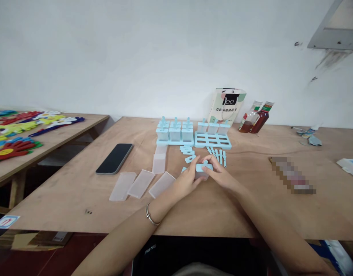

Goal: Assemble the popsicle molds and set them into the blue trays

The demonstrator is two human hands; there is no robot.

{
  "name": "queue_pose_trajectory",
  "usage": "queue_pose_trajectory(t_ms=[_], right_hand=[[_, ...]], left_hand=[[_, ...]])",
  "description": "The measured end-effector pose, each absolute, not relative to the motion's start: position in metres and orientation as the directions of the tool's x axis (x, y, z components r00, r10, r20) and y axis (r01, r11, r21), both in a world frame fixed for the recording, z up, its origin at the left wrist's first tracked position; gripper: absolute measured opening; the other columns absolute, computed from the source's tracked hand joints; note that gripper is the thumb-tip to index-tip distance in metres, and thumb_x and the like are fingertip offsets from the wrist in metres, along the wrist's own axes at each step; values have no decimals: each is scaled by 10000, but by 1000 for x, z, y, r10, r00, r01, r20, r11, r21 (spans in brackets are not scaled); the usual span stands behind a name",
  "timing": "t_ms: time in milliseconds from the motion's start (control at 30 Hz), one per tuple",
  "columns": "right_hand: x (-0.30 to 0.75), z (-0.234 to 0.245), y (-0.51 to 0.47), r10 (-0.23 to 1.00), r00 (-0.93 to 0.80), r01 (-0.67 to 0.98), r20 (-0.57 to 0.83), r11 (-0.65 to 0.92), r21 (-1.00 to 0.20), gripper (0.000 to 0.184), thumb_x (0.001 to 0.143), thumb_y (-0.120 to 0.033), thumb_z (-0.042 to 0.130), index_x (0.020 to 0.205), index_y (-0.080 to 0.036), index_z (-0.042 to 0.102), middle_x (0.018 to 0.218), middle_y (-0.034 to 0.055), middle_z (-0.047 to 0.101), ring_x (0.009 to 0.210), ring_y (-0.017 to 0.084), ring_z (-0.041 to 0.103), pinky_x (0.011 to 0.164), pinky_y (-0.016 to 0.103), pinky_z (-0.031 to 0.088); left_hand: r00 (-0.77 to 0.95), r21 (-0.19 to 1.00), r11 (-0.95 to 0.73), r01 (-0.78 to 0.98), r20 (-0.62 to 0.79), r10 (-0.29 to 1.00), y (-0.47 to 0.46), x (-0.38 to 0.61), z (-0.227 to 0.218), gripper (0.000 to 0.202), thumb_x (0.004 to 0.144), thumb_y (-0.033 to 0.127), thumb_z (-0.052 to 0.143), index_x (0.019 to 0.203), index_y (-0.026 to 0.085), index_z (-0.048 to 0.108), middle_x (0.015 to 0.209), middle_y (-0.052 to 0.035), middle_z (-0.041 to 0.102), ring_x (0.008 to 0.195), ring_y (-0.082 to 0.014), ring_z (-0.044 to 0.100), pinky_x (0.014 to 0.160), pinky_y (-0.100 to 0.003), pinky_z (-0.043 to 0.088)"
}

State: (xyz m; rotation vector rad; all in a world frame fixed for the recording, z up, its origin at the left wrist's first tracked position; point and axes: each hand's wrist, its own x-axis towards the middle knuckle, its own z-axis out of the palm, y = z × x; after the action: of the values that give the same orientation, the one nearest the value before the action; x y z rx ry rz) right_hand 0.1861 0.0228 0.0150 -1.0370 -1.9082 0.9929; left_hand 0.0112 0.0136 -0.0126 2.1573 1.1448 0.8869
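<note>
Head view, central item: one translucent mould with a light-blue cap and a short blue handle on top, held upright above the wooden table, in front of the trays.

Left hand: closed about the mould's left side, fingers bent round it; a metal bracelet on the wrist.

Right hand: closed about the right side of the same mould, thumb laid on the cap beside the handle.

Behind the hands: one blue tray, bearing rows of capped moulds, handles up; just beside it to the right, a second blue tray, with three capped moulds along its back and bare slots before them.

Between trays and hands: several loose blue caps, lying flat; to their right, a cluster of blue sticks, roughly side by side.

Left of the hands: translucent cases, uncapped, lying flat, some overlapping; farther left, one dark-screened phone.

Against the wall: one printed paper bag; next to it, two bottles of reddish-brown liquid, leaning.

Right side: one oblong object, blurred by pixelation, not identifiable.

Adjoining table, far left: multicoloured hand-shaped pieces, heaped.
</note>
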Motion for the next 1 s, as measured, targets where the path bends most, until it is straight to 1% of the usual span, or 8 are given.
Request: queue_pose_trajectory(t_ms=[100,233,400,467,567,700,833,1000], right_hand=[[194,7,28,888,-419,315,189,338,-887,311,772,-429,662,971,-246,508,955,1,540,854,162,529,731,287,458],[207,2,41,864,-469,336,183,366,-868,259,741,-421,692,858,-220,579,801,-13,560,758,160,531,683,288,449],[216,15,97,903,-154,236,400,427,-873,382,680,-454,701,943,-228,542,825,-10,589,709,157,541,679,309,464],[217,24,129,884,-18,283,467,453,-846,448,669,-424,699,1025,-234,504,820,-20,577,668,147,520,667,312,467],[212,32,170,851,61,450,522,443,-775,453,696,-372,665,1091,-216,506,780,-14,573,677,166,523,708,334,468],[202,28,202,858,42,637,511,371,-676,470,753,-304,594,1191,-149,526,761,38,611,729,224,559,787,391,458],[198,21,215,862,-4,658,508,385,-648,465,781,-239,536,1238,-149,528,900,84,657,791,235,584,851,411,444],[198,22,227,870,-86,673,486,410,-615,462,790,-191,516,1248,-139,546,823,70,676,786,238,604,844,414,461]], left_hand=[[413,709,-474,521,277,868,15,10,-14,621,877,307,565,1378,171,224,1227,-186,568,1052,-316,625,835,-451,506],[440,706,-512,490,306,844,17,9,-22,609,864,233,562,1361,183,213,1204,-174,572,1049,-290,626,841,-449,512],[376,699,-500,511,341,862,16,10,-28,726,854,198,562,1426,187,113,1210,-162,553,1052,-259,612,876,-451,509],[374,678,-497,541,335,865,14,9,-26,666,864,206,553,1413,181,176,1167,-147,581,1022,-253,620,868,-442,513],[442,603,-551,577,337,831,10,8,-19,436,876,213,540,1286,194,396,1105,-106,619,997,-241,623,863,-410,515],[494,475,-612,633,361,791,8,3,-9,185,910,245,493,1077,190,553,1062,-88,636,986,-238,620,863,-396,510],[488,449,-622,641,387,782,8,1,-6,172,916,244,481,1051,187,571,1018,-80,646,927,-223,631,830,-376,519],[492,408,-636,655,409,768,8,-1,-5,183,922,249,482,1055,171,580,1022,-86,652,912,-228,638,810,-369,522]])
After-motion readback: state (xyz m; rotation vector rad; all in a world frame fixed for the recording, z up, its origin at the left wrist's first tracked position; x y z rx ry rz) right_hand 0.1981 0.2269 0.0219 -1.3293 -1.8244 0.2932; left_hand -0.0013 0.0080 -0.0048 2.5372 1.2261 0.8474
